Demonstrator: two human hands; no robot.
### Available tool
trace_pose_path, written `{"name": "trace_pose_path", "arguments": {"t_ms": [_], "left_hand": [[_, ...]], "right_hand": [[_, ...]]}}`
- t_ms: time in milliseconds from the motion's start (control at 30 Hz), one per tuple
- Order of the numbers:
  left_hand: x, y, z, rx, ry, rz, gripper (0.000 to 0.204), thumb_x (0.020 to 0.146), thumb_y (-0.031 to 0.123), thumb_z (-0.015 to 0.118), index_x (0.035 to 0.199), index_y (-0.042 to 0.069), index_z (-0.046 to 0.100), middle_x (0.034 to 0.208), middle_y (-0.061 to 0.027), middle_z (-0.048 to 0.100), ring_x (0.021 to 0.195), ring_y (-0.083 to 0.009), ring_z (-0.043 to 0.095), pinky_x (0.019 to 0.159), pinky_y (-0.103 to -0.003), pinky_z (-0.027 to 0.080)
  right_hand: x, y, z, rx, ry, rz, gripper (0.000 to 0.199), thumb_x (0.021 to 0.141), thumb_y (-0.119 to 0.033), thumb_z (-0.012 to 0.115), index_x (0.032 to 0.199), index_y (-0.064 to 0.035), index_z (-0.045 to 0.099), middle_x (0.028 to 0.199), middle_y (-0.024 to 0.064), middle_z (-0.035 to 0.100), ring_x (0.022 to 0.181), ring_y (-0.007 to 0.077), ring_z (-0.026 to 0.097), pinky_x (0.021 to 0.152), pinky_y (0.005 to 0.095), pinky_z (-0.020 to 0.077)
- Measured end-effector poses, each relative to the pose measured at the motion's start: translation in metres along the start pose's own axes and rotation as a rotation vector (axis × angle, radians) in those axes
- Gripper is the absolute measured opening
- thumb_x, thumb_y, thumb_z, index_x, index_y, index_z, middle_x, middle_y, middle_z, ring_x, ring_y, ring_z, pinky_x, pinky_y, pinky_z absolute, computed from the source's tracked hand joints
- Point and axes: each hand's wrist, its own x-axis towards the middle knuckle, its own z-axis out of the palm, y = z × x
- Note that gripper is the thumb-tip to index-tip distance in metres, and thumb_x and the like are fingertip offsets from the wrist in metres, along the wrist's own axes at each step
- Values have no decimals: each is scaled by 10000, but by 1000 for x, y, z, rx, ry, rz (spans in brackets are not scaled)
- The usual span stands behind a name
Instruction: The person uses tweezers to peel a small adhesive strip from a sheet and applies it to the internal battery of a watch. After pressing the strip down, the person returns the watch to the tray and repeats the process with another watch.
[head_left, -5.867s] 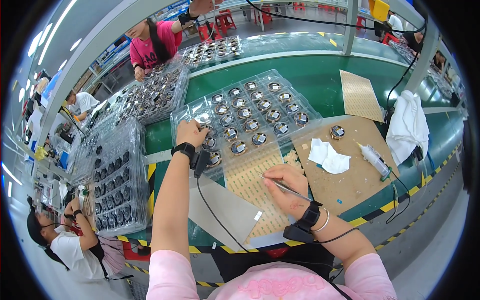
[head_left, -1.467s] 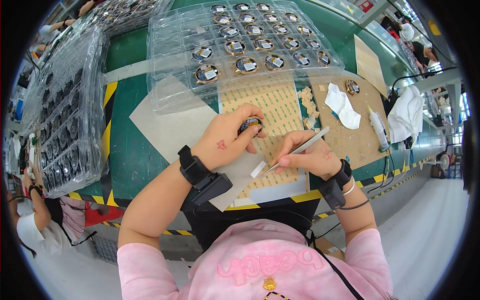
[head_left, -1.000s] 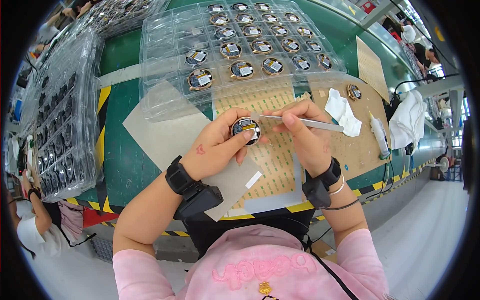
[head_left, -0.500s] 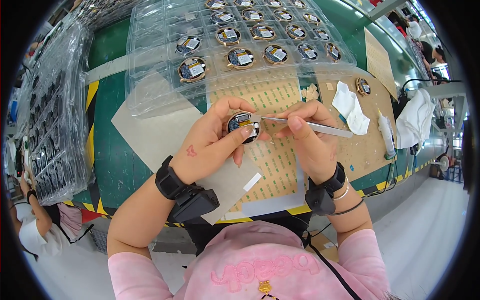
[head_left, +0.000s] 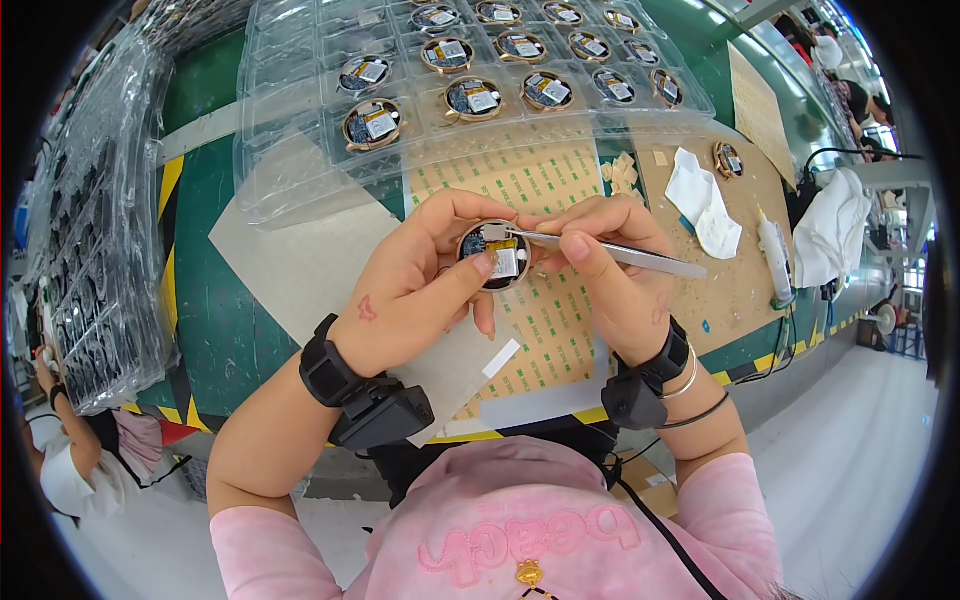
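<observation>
My left hand (head_left: 410, 275) holds a round, rose-gold-rimmed watch case (head_left: 508, 262) with its electronics exposed, above a tan sheet (head_left: 560, 345) of adhesive pieces. The thumb presses on the case's lower left inside, and the other fingers wrap behind it. In my right hand (head_left: 625, 262) is a pair of metal tweezers (head_left: 650, 261), pinched between thumb and fingers. Its tips point left and touch the upper part of the case, beside a small pale piece (head_left: 494, 232). Whether the tips still grip that piece is too small to tell.
A clear plastic tray (head_left: 425, 135) with several watch cases stands at the back. Grey paper (head_left: 270, 235) lies left. A loose watch case (head_left: 728, 160), white tissue (head_left: 712, 215) and a glue bottle (head_left: 773, 260) are right. Stacked trays (head_left: 115, 240) and another person (head_left: 85, 450) are far left.
The tweezers' tips have gone slightly left and down into the case. The small pale piece, earlier at the case's upper right edge, now lies inside its upper part.
</observation>
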Motion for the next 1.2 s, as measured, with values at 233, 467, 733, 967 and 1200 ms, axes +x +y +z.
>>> {"name": "trace_pose_path", "arguments": {"t_ms": [233, 467, 733, 967, 1200], "left_hand": [[-1, 1, -2, -40, -42, 32, 309, 896, -28, 415, 1200, 27, 424, 1139, -108, 558, 675, -96, 589, 515, -195, 444], [-1, 3, 2, 29, -6, 50, 298, 890, -40, 397, 1183, -3, 434, 1179, -121, 553, 785, -97, 583, 558, -205, 490], [-2, 3, 1, 61, 15, 32, 297, 882, -46, 398, 1171, -6, 450, 1146, -118, 576, 788, -94, 573, 557, -205, 489], [-1, -2, 2, 55, 33, 55, 292, 882, -42, 402, 1167, -5, 457, 1127, -117, 584, 759, -91, 570, 553, -206, 483], [-3, 3, 0, 67, 6, 22, 282, 888, -32, 399, 1163, -7, 458, 1102, -123, 589, 667, -84, 558, 549, -202, 473]], "right_hand": [[-1, 1, 0, -13, -12, -21, 131, 888, -120, 599, 892, -10, 527, 938, 146, 617, 973, 270, 630, 724, 291, 555], [-2, 3, -4, 52, -59, -44, 103, 856, 7, 611, 914, 9, 526, 996, 153, 634, 975, 205, 625, 831, 313, 529], [-2, 5, -4, -81, -82, -98, 136, 879, -102, 609, 921, -10, 518, 944, 150, 613, 954, 272, 638, 741, 320, 560], [-3, 5, -2, -103, -66, -119, 139, 877, -105, 611, 924, -13, 518, 948, 151, 611, 938, 256, 638, 738, 312, 558], [-3, 6, -2, -81, -64, -110, 135, 878, -103, 607, 928, -14, 518, 950, 147, 607, 923, 236, 638, 739, 302, 556]]}}
